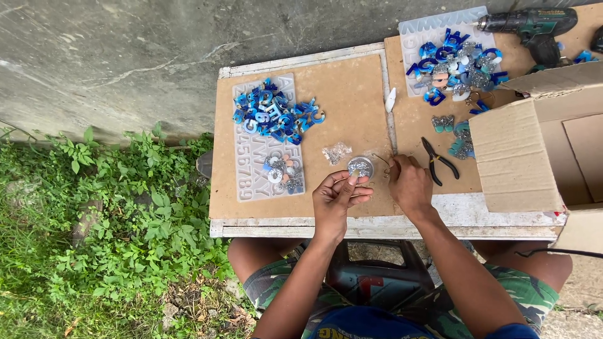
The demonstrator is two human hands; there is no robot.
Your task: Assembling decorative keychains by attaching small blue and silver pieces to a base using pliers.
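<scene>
My left hand (336, 198) pinches a small round clear disc full of silver glitter (360, 167) by its lower edge, just above the brown board (352, 107). My right hand (408, 185) is closed beside it on the right, its fingertips on a thin metal wire ring (384, 164) next to the disc. A small clear plastic bag (336, 152) lies just left of the disc.
Blue and white resin letters (273, 113) are heaped on a clear letter mould (267, 141). A second heap (455, 66) covers another mould at the back right. Black pliers (438, 161), an open cardboard box (540, 144) and a cordless drill (534, 25) lie to the right. Weeds grow at left.
</scene>
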